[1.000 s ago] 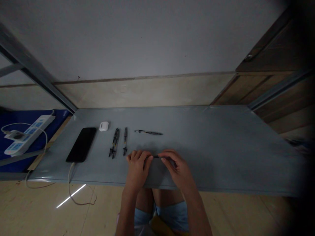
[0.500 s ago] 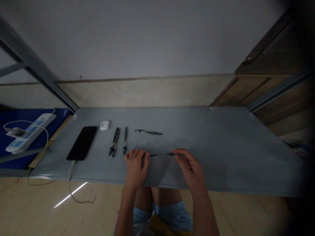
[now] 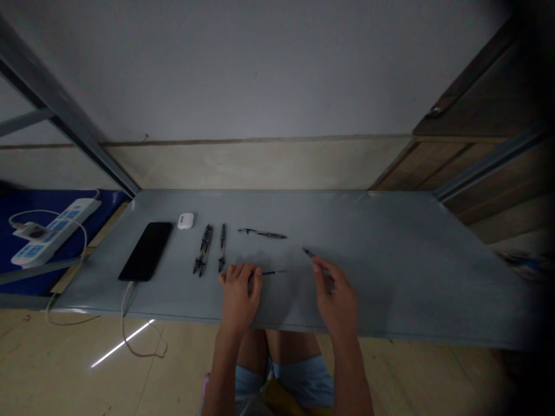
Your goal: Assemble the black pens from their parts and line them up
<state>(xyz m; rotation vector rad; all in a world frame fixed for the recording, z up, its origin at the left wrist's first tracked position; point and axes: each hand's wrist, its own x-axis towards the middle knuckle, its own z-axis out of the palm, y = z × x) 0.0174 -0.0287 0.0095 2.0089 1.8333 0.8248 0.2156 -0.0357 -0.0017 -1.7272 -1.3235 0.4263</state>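
Observation:
My left hand (image 3: 239, 292) rests near the front of the grey table, fingers closed around a thin pen refill (image 3: 274, 272). The refill's dark and pale end sticks out to the right; the rest is hidden in my hand. To the right, my right hand (image 3: 337, 297) pinches a dark pen barrel (image 3: 308, 252), its free end pointing up and left. The two parts are apart. Beyond my hands lies a single pen (image 3: 262, 233), roughly crosswise. Left of it lie another pen (image 3: 222, 245) and a small bunch of dark pens (image 3: 203, 249).
A black phone (image 3: 146, 252) with a white cable (image 3: 124, 312) lies at the table's left, beside a white earphone case (image 3: 186, 221). A white power strip (image 3: 56, 231) sits on a blue surface further left. Metal posts frame both sides, with a wall behind.
My right hand has drawn the pen barrel away to the right and tilted it upward, baring the refill's end. My left hand has stayed nearly in place.

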